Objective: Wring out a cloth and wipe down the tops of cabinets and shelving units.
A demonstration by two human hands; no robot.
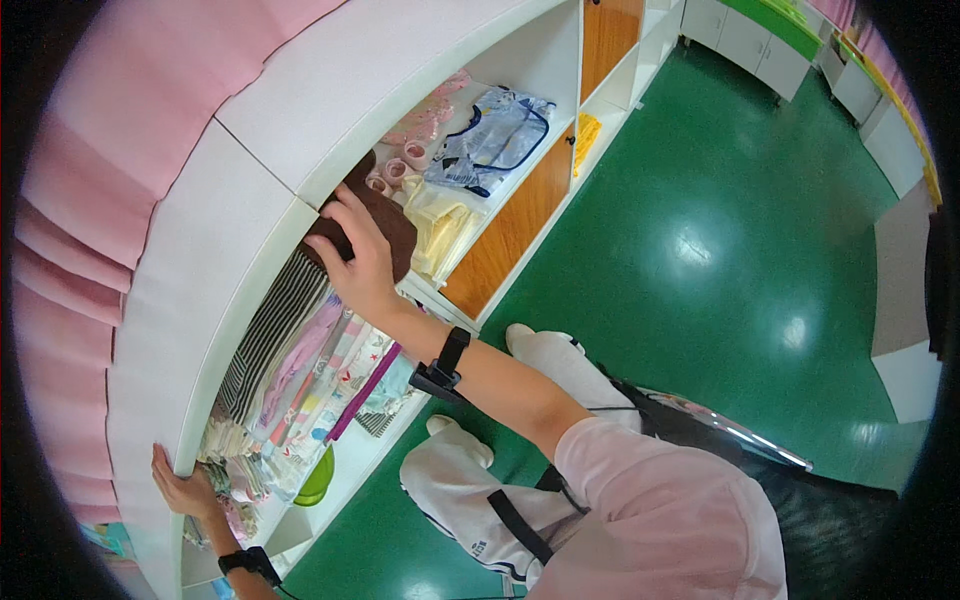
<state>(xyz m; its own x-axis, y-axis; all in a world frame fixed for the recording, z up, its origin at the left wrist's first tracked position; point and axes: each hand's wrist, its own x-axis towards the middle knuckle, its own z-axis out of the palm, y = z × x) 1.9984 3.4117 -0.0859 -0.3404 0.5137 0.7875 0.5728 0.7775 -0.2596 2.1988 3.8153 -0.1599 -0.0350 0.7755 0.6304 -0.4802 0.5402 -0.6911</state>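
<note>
Apparently, clothes (318, 375) stood stacked centre-left, brown cloth (397, 232) remaining under my half-open right hand (362, 268), left hand (188, 494) open against the cabinet (150, 335).

Reachable through the open front of the white cabinet (150, 300), behind its top edge. Tightly packed in the left compartment with folded clothes (272, 345); looser above the blue garment (490, 140), with room up to the cabinet top. Obstructed between these by the right hand (360, 265) at the brown cloth (393, 222); closed lower down by a wooden door (515, 225). Widely passable over the green floor (680, 240), except at the legs (480, 480).
</note>
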